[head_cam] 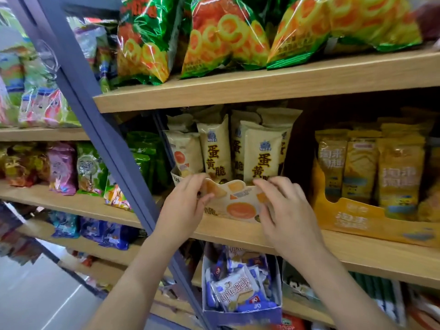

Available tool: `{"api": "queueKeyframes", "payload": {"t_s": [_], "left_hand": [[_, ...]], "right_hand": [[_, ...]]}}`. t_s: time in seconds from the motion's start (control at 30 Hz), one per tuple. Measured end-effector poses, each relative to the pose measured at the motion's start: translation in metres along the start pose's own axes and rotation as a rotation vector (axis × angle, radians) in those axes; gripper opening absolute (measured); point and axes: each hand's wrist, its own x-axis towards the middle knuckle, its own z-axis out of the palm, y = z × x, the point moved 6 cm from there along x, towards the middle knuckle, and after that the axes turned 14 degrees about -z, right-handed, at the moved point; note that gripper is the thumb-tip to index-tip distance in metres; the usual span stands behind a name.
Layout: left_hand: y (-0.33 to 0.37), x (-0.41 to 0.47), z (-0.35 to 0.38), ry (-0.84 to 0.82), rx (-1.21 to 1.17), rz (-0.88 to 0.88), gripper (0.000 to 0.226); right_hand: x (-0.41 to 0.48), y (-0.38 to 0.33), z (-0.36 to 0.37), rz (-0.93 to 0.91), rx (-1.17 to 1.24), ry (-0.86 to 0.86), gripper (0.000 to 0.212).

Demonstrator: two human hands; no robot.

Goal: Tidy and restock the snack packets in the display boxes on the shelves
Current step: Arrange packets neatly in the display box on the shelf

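In the head view, the cream display box [238,201] sits at the front edge of the middle wooden shelf [357,248], and everything else is placed from it. Cream snack packets [262,151] stand upright inside the box, packed side by side in rows. The left hand [188,201] is at the box's left front corner, its grip narrow, fingers curled over the top of the low front wall with the thumb on the printed face. The right hand [285,210] is at the box's right front corner, its grip likewise pinching that wall between fingers above and thumb below. Just right of the box stands an orange display box [352,217] holding yellow packets [400,167]. Just left of it runs a slanted blue-grey frame post [112,144]. On the shelf above the box lie green bags of ring snacks [228,36]. Below it, a blue box [240,313] holds loose blue-and-white packets [235,289].
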Motion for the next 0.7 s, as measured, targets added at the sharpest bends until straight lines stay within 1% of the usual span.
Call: {"api": "queueKeyframes", "payload": {"t_s": [0.1,0.17,0.23,0.27,0.33,0.4,0.5,0.57,0.6,0.63,0.7], "left_hand": [[-0.001,-0.006,-0.002,0.024,0.03,0.034,0.039],[0.003,-0.014,-0.003,0.05,-0.026,0.047,0.049],[0.011,-0.023,-0.005,0.121,-0.08,0.08,0.06],[0.014,-0.029,-0.005,0.161,-0.097,0.09,0.063],[0.026,-0.041,-0.005,0.213,-0.146,0.11,0.057],[0.047,-0.058,-0.004,0.232,-0.194,0.182,0.047],[0.078,-0.081,0.001,0.218,-0.189,0.234,0.044],[0.094,-0.094,0.01,0.168,-0.212,0.22,0.034],[0.105,-0.103,0.016,0.156,-0.209,0.245,0.029],[0.118,-0.117,0.026,0.147,-0.195,0.296,0.028],[0.151,-0.153,0.05,0.098,-0.172,0.454,0.035]], "right_hand": [[-0.009,-0.005,-0.001,-0.016,0.007,-0.014,0.059],[-0.023,-0.006,-0.004,-0.001,0.005,-0.02,0.066],[-0.042,-0.003,-0.015,0.033,0.02,0.009,0.066],[-0.052,0.001,-0.022,0.051,0.025,0.033,0.06],[-0.073,0.009,-0.039,0.067,0.001,0.075,0.042],[-0.093,0.016,-0.057,0.059,-0.018,0.093,0.029],[-0.124,0.03,-0.083,0.101,-0.019,0.046,0.025],[-0.15,0.044,-0.1,0.16,-0.009,0.009,0.023],[-0.166,0.052,-0.108,0.195,-0.005,-0.006,0.023],[-0.184,0.061,-0.118,0.229,-0.008,-0.021,0.023],[-0.222,0.083,-0.138,0.3,-0.013,-0.04,0.023]]}}
